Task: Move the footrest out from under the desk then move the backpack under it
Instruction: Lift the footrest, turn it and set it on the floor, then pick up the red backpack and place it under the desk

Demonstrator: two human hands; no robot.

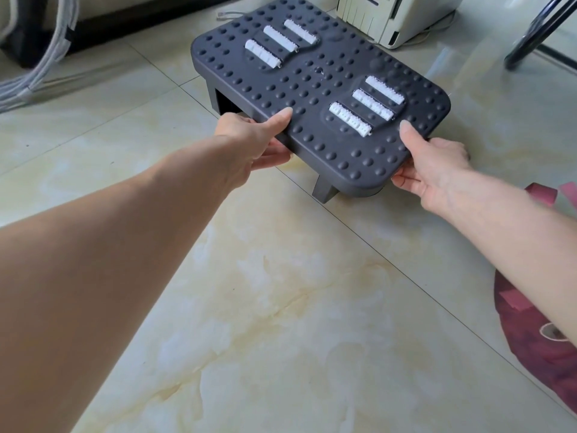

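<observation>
glossy cream floor tiles (281,307) fill most of the head view, with a bundle of grey cables (37,57) off to the far left, a beige machine (396,17) at the top and a dark chair leg (537,32) top right.

the footrest (318,98) sits out on open floor, dark grey, studded with bumps and six white rollers. its long axis runs diagonally, from far-left to near-right, and the near long edge is the one facing the person. both hands have it by that edge: left hand (253,142) wrapped round the left end of it, thumb on top and fingers curled under, right hand (434,170) doing the same at the near-right corner. so both grips are closed on the footrest, about evenly spaced, neither arm really nearer. can't tell if its legs are touching the tile or just lifted.

the backpack (537,339) looks to be the maroon thing at the right edge, partly behind the right forearm, well apart from the footrest and on the right hand's side.

my guess is the footrest is pretty much out now, so next it gets put down clear of the path and the right hand goes for the backpack. the desk itself isn't clearly in view.
</observation>
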